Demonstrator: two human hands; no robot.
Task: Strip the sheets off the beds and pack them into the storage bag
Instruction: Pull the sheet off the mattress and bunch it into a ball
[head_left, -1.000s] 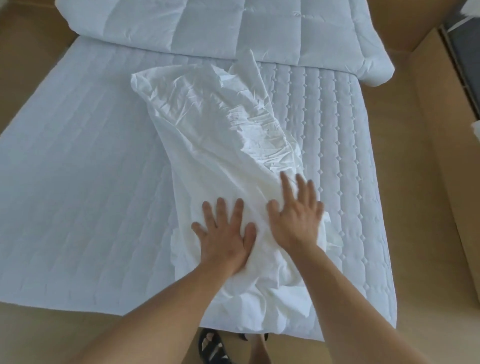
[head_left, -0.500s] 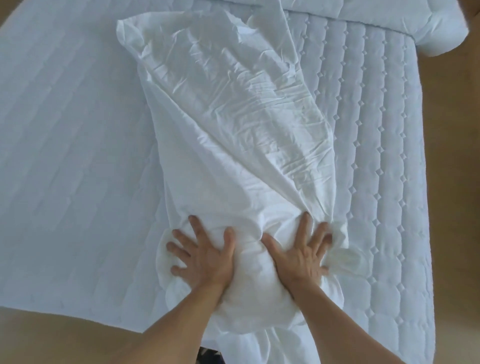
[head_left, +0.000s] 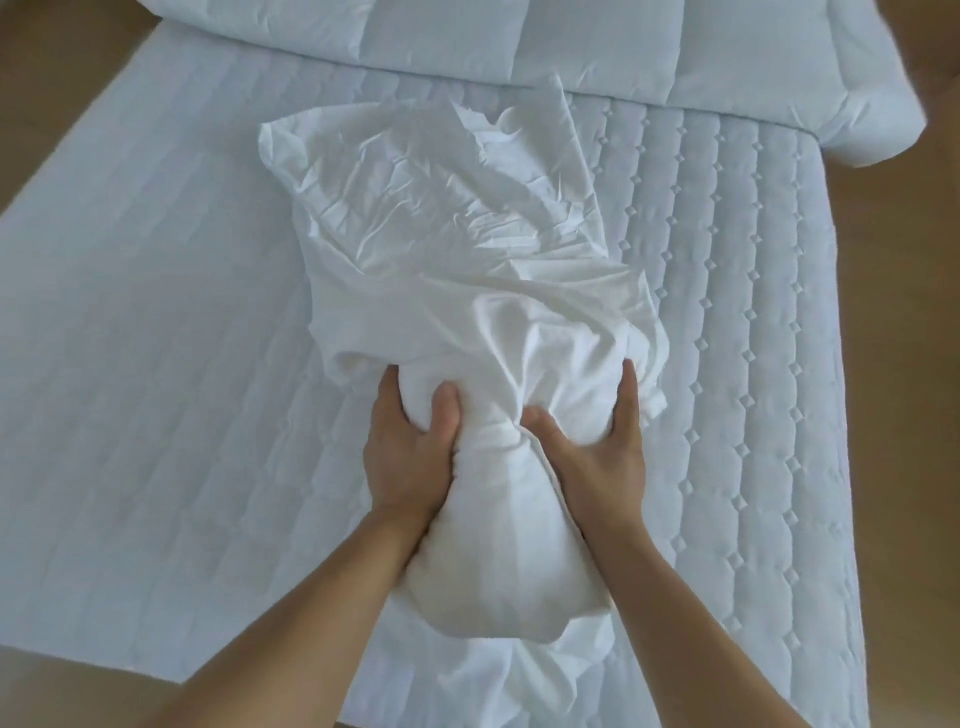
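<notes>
My left hand (head_left: 410, 452) and right hand (head_left: 597, 452), flat-pressed earlier, now grip bunched sheet (head_left: 467, 270) from both sides on mattress (head_left: 156, 312).

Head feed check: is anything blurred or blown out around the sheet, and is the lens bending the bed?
Head view: soft even light, no hard shadows; the sheet bundle between the left hand and right hand is nearly washed out; slight motion smear at the right thumb; the wide lens slightly bows the mattress edges.
</notes>
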